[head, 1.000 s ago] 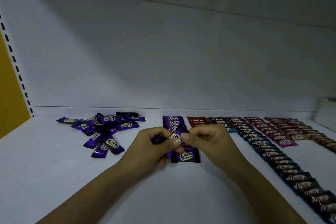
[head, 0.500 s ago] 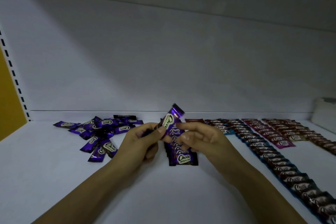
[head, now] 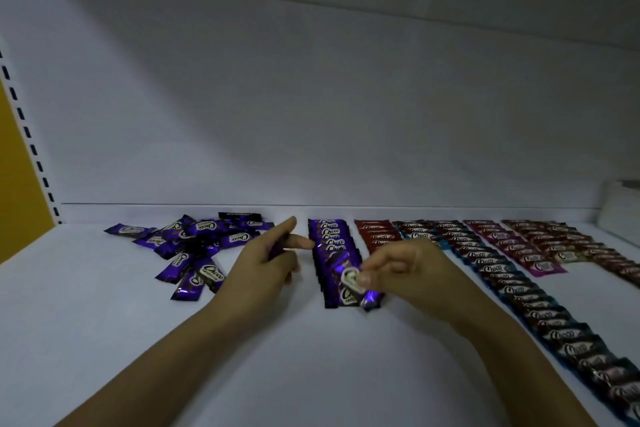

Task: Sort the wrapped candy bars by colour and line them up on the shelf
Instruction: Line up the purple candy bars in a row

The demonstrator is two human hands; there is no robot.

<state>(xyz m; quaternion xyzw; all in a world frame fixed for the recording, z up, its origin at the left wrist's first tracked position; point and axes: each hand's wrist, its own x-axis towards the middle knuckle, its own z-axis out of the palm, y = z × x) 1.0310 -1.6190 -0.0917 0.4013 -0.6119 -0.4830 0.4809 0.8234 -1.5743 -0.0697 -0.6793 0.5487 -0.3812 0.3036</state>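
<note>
On a white shelf, the right hand pinches a purple bar over the near end of the purple row. Just left of it, the left hand curls round a second bar, forefinger out. Farther left lies a loose purple pile. To the right run a red row, a blue row, a pink row and a brown row.

The purple bar pinched by the right hand is smeared, its logo unreadable, and it covers the near end of the purple row. The left hand hides nearly all of the purple wrapper it holds. The right hand masks the near end of the red row. At 5 o'clock the blue row runs off the frame. At 3 o'clock the brown row and a white box are cut off.
</note>
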